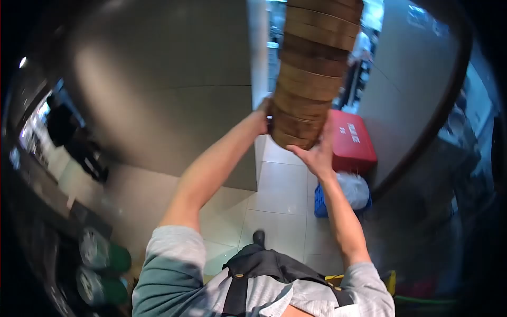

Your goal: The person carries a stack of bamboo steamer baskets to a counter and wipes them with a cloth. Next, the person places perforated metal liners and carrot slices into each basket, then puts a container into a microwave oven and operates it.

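A tall stack of round bamboo steamers (309,82) rises in front of me, its top cut off by the upper edge of the view. My left hand (265,115) grips the left side of the stack near its bottom, with part of the fingers hidden behind it. My right hand (318,153) holds the lower right side, its thumb at the bottom rim and its fingers up along the side. The stack leans slightly to the right and is held off the floor by both hands.
A red box (353,140) stands right of the stack, with a blue crate (320,203) holding a clear plastic bag below it. Pale wall panels flank a passage. A person in dark clothes (66,127) is at far left, above green containers (117,257). My shoe shows on the tiled floor (277,185).
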The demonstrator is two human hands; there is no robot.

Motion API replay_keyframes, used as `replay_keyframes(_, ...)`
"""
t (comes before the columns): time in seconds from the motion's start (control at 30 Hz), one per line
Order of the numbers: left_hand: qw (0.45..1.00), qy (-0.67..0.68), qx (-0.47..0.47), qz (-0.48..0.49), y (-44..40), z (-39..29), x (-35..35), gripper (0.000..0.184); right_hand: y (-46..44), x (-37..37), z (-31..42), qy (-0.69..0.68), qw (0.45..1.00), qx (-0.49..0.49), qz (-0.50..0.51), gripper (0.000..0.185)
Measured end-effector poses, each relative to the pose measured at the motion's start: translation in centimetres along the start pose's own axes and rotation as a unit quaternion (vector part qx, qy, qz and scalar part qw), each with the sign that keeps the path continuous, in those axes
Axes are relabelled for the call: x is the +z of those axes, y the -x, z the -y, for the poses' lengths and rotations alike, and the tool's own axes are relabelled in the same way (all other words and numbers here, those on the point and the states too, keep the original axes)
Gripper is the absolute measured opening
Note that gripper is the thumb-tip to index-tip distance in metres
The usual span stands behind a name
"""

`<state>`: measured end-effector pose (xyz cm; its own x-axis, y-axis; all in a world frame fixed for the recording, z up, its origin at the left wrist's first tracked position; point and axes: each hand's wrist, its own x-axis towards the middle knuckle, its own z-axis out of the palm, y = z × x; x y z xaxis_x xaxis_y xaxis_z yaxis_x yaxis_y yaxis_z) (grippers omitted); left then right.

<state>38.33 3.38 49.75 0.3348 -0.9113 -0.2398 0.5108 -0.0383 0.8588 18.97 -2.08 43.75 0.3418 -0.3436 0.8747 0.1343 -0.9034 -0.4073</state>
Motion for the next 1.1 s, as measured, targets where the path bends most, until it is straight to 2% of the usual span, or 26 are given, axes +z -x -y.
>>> replay_keyframes(0.03, 0.999, -0.011, -0.022, -0.025, -1.8, 0.4, -0.5, 0.069, -0.3, 0.0, -1.4, 0.009, 1.0, 0.001, 0.02, 0.127)
replay_keyframes(0.1, 0.999, 0.012, 0.039, 0.0, -4.5, 1.0, -0.2, 0.066, -0.8, 1.5, -6.1, -0.001, 0.999, 0.035, 0.037, 0.127)
replay_keyframes(0.13, 0.999, 0.017, 0.034, -0.008, -7.1, 1.4, -1.7, 0.064, -1.0, 2.7, -8.0, 0.009, 0.999, 0.039, 0.027, 0.127)
replay_keyframes(0.2, 1.0, 0.015, 0.021, -0.01, -13.6, 1.9, -3.8, 0.062, -2.0, 4.5, -13.2, -0.103, 0.99, 0.085, 0.048, 0.117)
replay_keyframes(0.23, 0.999, 0.023, 0.028, 0.009, -16.2, 1.5, -4.4, 0.06, -2.6, 5.7, -16.0, -0.097, 0.991, 0.086, 0.041, 0.117)
replay_keyframes(0.3, 0.999, 0.026, 0.033, 0.034, -21.9, -0.1, -5.1, 0.059, -4.1, 8.1, -21.6, -0.214, 0.967, 0.135, 0.014, 0.103)
replay_keyframes(0.33, 0.998, 0.023, 0.037, 0.037, -25.0, -0.9, -5.4, 0.058, -5.4, 9.1, -23.8, -0.218, 0.963, 0.157, 0.001, 0.093)
replay_keyframes(0.47, 0.995, 0.06, 0.03, 0.076, -37.5, -1.2, -7.0, 0.054, -9.2, 11.8, -32.6, -0.229, 0.955, 0.181, -0.055, 0.089)
replay_keyframes(0.53, 0.992, 0.078, 0.032, 0.092, -42.8, -1.9, -6.8, 0.053, -11.4, 12.0, -36.7, -0.242, 0.951, 0.182, -0.065, 0.087)
replay_keyframes(0.7, 0.995, 0.075, 0.043, 0.054, -52.8, -3.3, -4.9, 0.055, -15.3, 13.6, -48.5, -0.296, 0.938, 0.157, -0.09, 0.076)
replay_keyframes(0.83, 0.995, 0.08, 0.048, 0.047, -63.8, -3.8, -6.2, 0.056, -18.9, 15.6, -59.1, -0.304, 0.939, 0.131, -0.093, 0.066)
replay_keyframes(0.9, 0.986, 0.092, 0.068, 0.119, -69.5, -3.6, -8.0, 0.058, -20.5, 17.0, -64.6, -0.387, 0.877, 0.243, -0.147, 0.06)
replay_keyframes(0.93, 0.986, 0.094, 0.073, 0.113, -71.7, -4.1, -8.1, 0.058, -21.9, 17.6, -65.8, -0.383, 0.87, 0.26, -0.167, 0.042)
replay_keyframes(0.97, 0.989, 0.098, 0.087, 0.073, -73.3, -4.3, -8.3, 0.057, -22.6, 18.4, -68.2, -0.389, 0.868, 0.263, -0.161, 0.042)
replay_keyframes(1.03, 0.988, 0.106, 0.11, 0.019, -75.2, -3.9, -8.8, 0.057, -23.6, 19.9, -71.6, -0.419, 0.849, 0.277, -0.161, 0.024)
replay_keyframes(1.1, 0.977, 0.133, 0.165, -0.014, -77.7, -3.3, -10.0, 0.057, -24.9, 21.7, -74.6, -0.397, 0.867, 0.262, -0.146, 0.022)
